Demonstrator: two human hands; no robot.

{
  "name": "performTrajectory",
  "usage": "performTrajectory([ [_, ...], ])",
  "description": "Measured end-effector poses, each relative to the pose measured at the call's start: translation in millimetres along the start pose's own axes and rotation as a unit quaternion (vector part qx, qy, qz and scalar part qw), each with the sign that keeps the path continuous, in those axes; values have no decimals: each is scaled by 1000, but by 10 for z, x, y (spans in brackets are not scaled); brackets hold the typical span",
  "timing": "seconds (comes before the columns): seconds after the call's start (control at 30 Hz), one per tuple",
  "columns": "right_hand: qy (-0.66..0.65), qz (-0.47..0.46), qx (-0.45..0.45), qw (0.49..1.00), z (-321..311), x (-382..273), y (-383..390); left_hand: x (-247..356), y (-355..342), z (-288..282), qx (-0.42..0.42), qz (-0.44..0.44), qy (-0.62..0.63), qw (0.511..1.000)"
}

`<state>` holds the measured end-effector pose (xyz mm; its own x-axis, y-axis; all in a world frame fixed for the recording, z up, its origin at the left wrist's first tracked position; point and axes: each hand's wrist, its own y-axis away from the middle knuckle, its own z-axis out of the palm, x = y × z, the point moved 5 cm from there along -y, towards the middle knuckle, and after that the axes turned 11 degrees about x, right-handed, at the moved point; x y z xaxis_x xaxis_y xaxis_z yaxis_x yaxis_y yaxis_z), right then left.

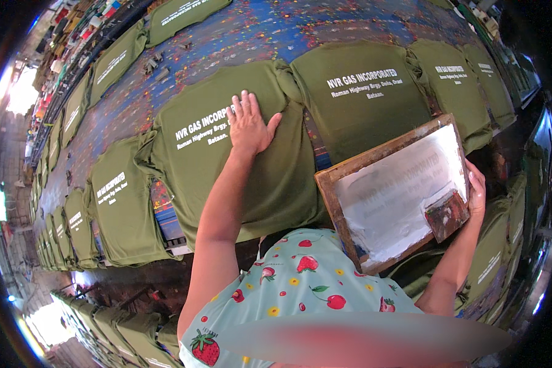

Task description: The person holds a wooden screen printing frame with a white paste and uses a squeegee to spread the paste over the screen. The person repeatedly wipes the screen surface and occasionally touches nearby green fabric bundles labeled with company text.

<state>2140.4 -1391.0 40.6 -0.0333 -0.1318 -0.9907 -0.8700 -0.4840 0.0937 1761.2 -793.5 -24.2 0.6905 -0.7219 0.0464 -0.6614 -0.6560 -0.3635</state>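
My left hand (250, 122) lies flat, fingers apart, on an olive-green T-shirt (239, 184) with white print, partly covering that print. My right hand (476, 187) grips the right side of a wooden-framed printing screen (374, 202), held tilted beside that shirt and over the lower part of the neighbouring olive shirt (359, 119). The screen's mesh is smeared with white ink, and faint lettering shows through it. A dark, ink-stained block (444, 218), possibly a squeegee, rests inside the frame's lower right corner, near my right hand.
Several printed olive shirts (119, 202) lie in rows along a long, speckled blue table (227, 30), curving away on both sides. More shirts (110, 325) hang or lie on other surfaces at lower left and right. Crowded shelving with small containers (58, 58) stands at upper left.
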Motion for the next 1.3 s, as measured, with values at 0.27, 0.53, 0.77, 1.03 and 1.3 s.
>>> performTrajectory([
  [0.27, 12, -10, 29, 999, -267, 85, 306, 639, -132, 31, 2, 114, 129, 985],
  [0.53, -6, -31, 45, 998, -126, -11, 755, 689, 1247, -1099, 86, 123, 479, 865],
  [0.77, -34, -31, 26, 999, 270, -147, 1079, 599, 2491, -1810, -427, 149, 661, 598],
  [1.03, -40, -22, 42, 998, 761, -463, 928, 218, 2430, -1866, -371, -63, 846, 378],
  [1.3, -47, -45, 34, 997, 2193, -678, 349, -566, 1980, -1469, -130, -246, 763, 584],
])
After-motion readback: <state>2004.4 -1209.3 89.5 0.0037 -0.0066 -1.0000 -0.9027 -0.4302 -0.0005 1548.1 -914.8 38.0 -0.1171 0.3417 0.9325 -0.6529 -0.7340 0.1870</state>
